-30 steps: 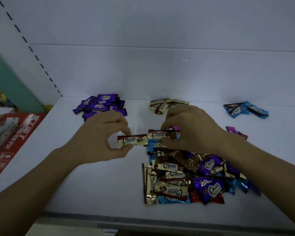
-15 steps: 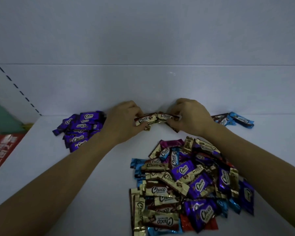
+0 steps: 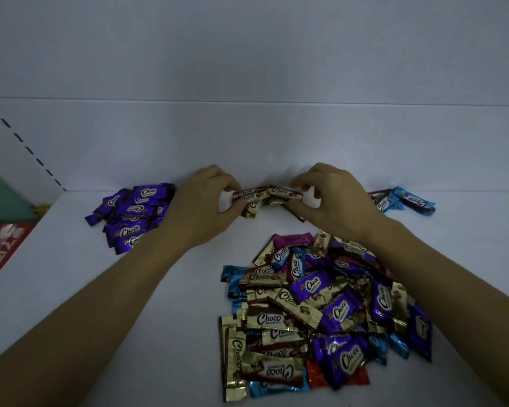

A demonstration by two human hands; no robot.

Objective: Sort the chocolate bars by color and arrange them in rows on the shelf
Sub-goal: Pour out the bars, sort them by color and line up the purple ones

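At rear of shelf (image 3: 130, 318), L hand (image 3: 200, 207) & R hand (image 3: 335, 198) pinch gold bars (image 3: 284, 191) by outer ends, thumb vs. curled fingers, bars end-to-end, long axes left-right, over gold pile (image 3: 254, 206) betw. purple pile (image 3: 135, 212) & blue pile (image 3: 406, 199).

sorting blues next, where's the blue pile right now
In the head view the blue pile sits at the back right of the shelf, against the rear wall, just right of the right hand and beyond the mixed heap.
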